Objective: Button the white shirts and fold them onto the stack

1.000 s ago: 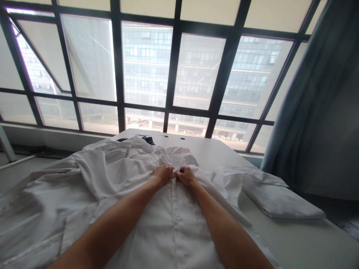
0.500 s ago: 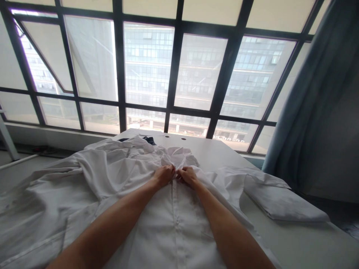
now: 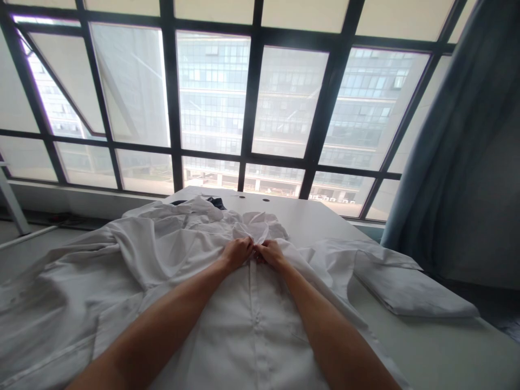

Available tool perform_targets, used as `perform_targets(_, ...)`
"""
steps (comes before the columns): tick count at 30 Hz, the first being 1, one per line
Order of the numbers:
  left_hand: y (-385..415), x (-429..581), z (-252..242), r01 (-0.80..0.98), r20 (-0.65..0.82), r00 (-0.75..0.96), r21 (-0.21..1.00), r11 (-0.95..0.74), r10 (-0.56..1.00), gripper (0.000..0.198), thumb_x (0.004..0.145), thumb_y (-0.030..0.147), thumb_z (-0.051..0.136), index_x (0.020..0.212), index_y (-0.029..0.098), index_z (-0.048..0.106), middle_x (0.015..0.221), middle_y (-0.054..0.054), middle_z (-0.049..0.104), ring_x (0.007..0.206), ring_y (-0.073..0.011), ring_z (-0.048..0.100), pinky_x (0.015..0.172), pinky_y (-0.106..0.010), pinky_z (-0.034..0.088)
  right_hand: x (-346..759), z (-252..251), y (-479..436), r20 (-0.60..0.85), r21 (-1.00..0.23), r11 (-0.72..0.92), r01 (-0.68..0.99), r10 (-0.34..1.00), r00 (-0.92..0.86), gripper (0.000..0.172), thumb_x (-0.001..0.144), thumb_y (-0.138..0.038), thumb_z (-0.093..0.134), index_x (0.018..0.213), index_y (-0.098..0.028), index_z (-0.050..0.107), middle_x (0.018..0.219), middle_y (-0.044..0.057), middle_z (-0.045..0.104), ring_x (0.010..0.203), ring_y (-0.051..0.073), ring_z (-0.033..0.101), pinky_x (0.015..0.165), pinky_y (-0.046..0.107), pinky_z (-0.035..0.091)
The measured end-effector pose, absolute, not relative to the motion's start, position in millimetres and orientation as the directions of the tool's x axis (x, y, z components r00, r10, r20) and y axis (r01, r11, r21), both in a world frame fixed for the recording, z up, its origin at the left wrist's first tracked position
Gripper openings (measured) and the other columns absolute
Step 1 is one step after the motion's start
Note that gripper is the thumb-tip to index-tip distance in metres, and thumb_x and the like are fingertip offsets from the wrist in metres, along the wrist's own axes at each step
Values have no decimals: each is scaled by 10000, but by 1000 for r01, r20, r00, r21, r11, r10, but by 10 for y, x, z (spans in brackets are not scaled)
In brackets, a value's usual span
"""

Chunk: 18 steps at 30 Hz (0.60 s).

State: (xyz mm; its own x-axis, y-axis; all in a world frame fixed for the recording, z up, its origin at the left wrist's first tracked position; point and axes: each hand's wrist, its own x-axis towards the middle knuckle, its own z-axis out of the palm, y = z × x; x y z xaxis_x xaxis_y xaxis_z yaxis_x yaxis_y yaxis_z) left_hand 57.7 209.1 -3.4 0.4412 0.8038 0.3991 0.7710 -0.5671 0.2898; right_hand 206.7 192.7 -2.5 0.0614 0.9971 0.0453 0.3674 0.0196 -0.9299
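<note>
A white shirt (image 3: 227, 325) lies spread front side up, its button placket running down the middle toward me. At the top of the placket, just below the collar (image 3: 255, 223), my left hand (image 3: 239, 252) and my right hand (image 3: 268, 253) meet, fingers closed on the fabric. Their fingertips nearly touch. Whether a button sits between them is hidden by the fingers. One sleeve (image 3: 333, 265) stretches off to the right.
More crumpled white cloth (image 3: 195, 214) lies to the left and beyond, with a dark piece (image 3: 217, 203) behind it. A folded white garment (image 3: 414, 290) rests on the white table (image 3: 439, 346) at right. Windows (image 3: 215, 97) and a blue-grey curtain (image 3: 439, 146) stand beyond.
Both hands stay at the collar end of the placket, with only slight finger movement. The shirt has hardly shifted.
</note>
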Motion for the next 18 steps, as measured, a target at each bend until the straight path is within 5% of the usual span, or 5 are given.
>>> perform_targets(12, 2150, 556, -89, 667, 451, 465, 387, -636, 762, 219, 949, 242, 483, 915, 134, 670, 899, -160, 720, 850, -302, 694, 754, -384, 495, 2138, 0, 1904, -30, -980, -30, 196, 1000, 6, 269, 865, -151, 484, 653, -156, 651, 702, 86, 713, 501, 118, 591, 499, 220, 501)
perform_targets(18, 2147, 559, -102, 683, 444, 431, 407, -606, 785, 219, 948, 258, 488, 935, 137, 670, 903, -168, 716, 850, -315, 693, 737, -379, 479, 2129, -66, 1966, -8, -970, -13, 244, 1000, 21, 290, 850, -189, 555, 576, -150, 640, 636, 101, 695, 457, 139, 588, 483, 260, 497)
